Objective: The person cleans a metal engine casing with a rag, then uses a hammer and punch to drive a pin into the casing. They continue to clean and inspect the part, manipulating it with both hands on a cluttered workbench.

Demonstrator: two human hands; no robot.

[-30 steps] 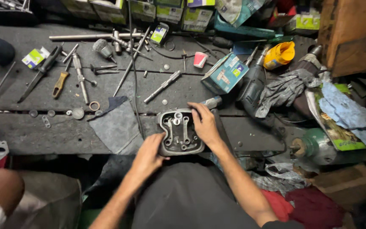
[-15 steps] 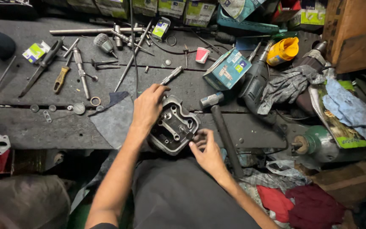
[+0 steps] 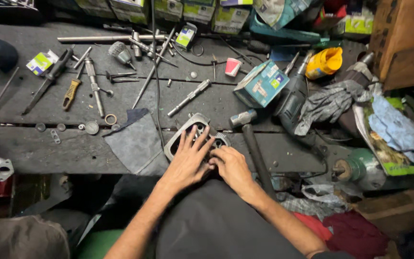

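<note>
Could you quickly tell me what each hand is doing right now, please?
Left hand: open, fingers spread flat on the metal engine part.
Right hand: curled against the same part; grip unclear.

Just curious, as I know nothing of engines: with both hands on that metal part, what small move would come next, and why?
Probably a firmer grip at its edges to steady it. The left hand lies flat over the metal part and the right hand presses its near side, so most of it is covered. It sits at the bench edge.

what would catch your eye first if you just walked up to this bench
Both hands meet at the near edge of the dark workbench: the left hand lies spread over a grey metal engine part, the right hand beside it. Just right lies a hammer; farther back, a teal box and yellow container stand out among scattered tools.
</note>
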